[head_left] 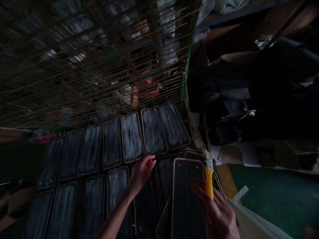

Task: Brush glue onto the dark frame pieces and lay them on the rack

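My right hand (219,212) holds a paintbrush (209,186) with a yellow handle, its pale bristles pointing up and away. The fingers of that hand also reach over the right edge of a dark rectangular panel (188,196) with rounded corners, a light rim and two small holes near its top. Whether they press on it I cannot tell. Over the panels at the middle is my left hand (142,172), fingers part-curled and seemingly holding nothing. Beyond it lie panels with whitish streaks, such as this streaked panel (132,136), set out in rows.
A wire mesh wall (112,76) rises behind the rows, with a green edge post (186,73) at its right end. Dark bundled stuff (231,103) is piled to the right, above a green floor (274,189). The light is dim.
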Available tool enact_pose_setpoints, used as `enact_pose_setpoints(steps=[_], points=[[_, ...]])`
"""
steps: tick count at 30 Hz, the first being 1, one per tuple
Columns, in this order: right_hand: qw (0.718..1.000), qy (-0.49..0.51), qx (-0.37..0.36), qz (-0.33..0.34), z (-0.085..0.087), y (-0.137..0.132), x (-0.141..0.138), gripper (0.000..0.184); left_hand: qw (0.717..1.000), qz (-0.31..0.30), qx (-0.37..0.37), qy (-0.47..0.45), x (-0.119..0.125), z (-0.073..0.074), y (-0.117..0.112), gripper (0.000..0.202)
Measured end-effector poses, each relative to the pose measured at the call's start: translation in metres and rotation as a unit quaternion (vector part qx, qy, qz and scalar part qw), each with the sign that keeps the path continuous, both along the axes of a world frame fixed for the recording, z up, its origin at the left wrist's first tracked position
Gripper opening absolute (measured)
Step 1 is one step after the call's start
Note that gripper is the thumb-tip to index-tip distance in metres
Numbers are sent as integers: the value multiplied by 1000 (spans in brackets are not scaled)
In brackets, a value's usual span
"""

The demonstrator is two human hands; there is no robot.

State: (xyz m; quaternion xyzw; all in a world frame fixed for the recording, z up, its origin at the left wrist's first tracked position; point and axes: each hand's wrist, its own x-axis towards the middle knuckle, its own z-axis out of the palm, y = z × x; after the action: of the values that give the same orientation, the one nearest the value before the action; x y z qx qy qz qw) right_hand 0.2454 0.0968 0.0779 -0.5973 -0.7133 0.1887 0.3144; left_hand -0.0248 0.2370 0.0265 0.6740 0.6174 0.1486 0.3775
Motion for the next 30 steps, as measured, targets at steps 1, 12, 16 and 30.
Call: enact_pose_setpoints(steps=[1, 12, 16, 30], points=[[1000, -3, -13, -9, 10, -11, 6, 46, 998, -2, -64, -7, -4, -4, -33, 28], [990, -42, -36, -127, 43, -73, -3, 35, 989, -86, -116, 37, 4, -9, -216, 18], [992, -83, -58, -76, 40, -63, -4, 34, 973, -116, -178, 92, 11, -3, -219, 20], [977, -196, -88, 3, 20, -20, -3, 33, 968, -46, -243, -29, 7, -27, -233, 25]])
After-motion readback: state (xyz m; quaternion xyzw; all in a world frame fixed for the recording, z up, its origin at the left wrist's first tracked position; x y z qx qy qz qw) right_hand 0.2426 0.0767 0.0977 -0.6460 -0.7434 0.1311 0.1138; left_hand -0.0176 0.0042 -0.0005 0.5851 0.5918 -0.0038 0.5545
